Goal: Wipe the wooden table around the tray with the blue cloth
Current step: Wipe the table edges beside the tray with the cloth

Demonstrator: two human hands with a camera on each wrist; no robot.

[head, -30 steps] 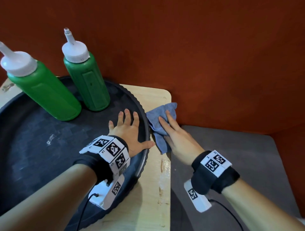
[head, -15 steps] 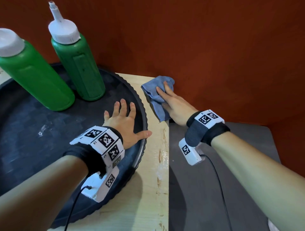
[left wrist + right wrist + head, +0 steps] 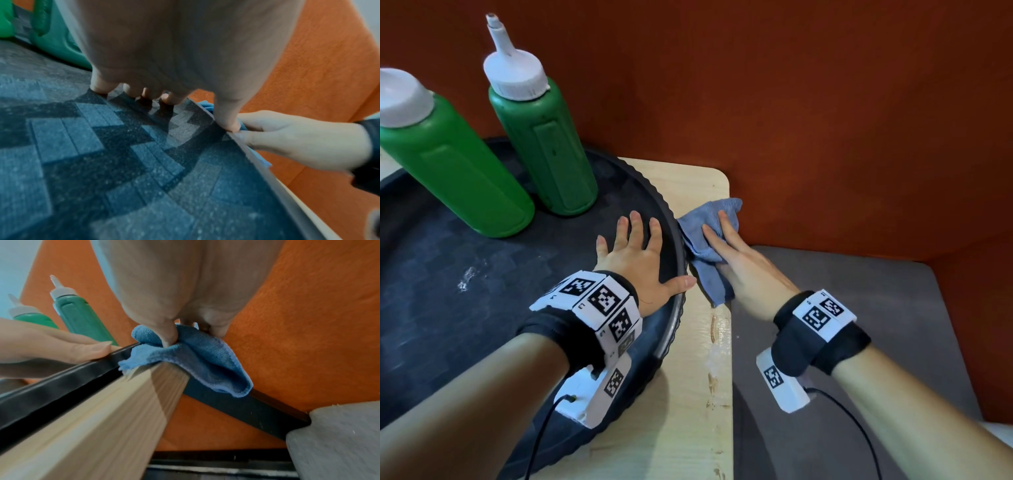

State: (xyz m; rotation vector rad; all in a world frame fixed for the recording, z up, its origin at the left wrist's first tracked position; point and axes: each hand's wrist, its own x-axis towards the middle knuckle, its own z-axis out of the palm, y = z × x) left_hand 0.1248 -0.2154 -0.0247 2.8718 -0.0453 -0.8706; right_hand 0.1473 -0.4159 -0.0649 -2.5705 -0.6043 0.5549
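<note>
A round black tray (image 3: 671, 329) covers most of the light wooden table (image 3: 688, 394). The crumpled blue cloth (image 3: 705, 236) lies on the narrow strip of wood between the tray rim and the table's right edge, and part of it hangs over that edge (image 3: 226, 382). My right hand (image 3: 736, 260) presses on the cloth with straight fingers, and its thumb (image 3: 168, 337) pinches a fold from below. My left hand (image 3: 643, 260) lies flat inside the tray with fingers spread, its thumb (image 3: 228, 120) resting on the rim close to the cloth.
Two green squeeze bottles with white caps (image 3: 544, 137) (image 3: 448, 164) stand in the tray's far part. A red-orange wall (image 3: 825, 137) rises right behind the table's corner. A lower grey surface (image 3: 859, 325) adjoins the table on the right.
My right hand pushed the cloth to the table's far corner half a second ago, then drew it back along the strip beside the tray. The left hand stayed flat on the tray.
</note>
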